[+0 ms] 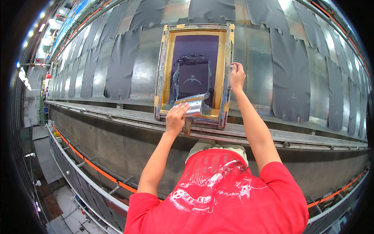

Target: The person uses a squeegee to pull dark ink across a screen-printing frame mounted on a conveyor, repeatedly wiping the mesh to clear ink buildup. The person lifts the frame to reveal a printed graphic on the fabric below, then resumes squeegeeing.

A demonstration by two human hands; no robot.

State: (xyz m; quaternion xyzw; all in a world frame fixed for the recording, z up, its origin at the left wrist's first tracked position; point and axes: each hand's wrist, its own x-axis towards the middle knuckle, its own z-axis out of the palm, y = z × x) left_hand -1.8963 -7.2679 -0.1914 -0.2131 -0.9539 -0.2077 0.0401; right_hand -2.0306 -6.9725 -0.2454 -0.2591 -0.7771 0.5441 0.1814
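Observation:
A screen-printing frame (230, 50) lies on the long sloping table in front of me, its mesh (196, 45) dark purple with a yellowish border. Wet-looking dark ink (193, 59) rings a pale line design in the mesh. My left hand (176, 118) is closed around a silvery metal squeegee (193, 108), which rests tilted across the mesh near the frame's close end. On the frame's right rail, my right hand (237, 77) is closed, fingers wrapped over the edge near a small metal fitting.
Dark fabric panels (290, 74) lie in rows over the shiny metal table (257, 66), one bearing a small pale print. A metal rail (269, 134) runs along the table's near edge. Behind me on the left are an orange strip (97, 167) and a lower railing.

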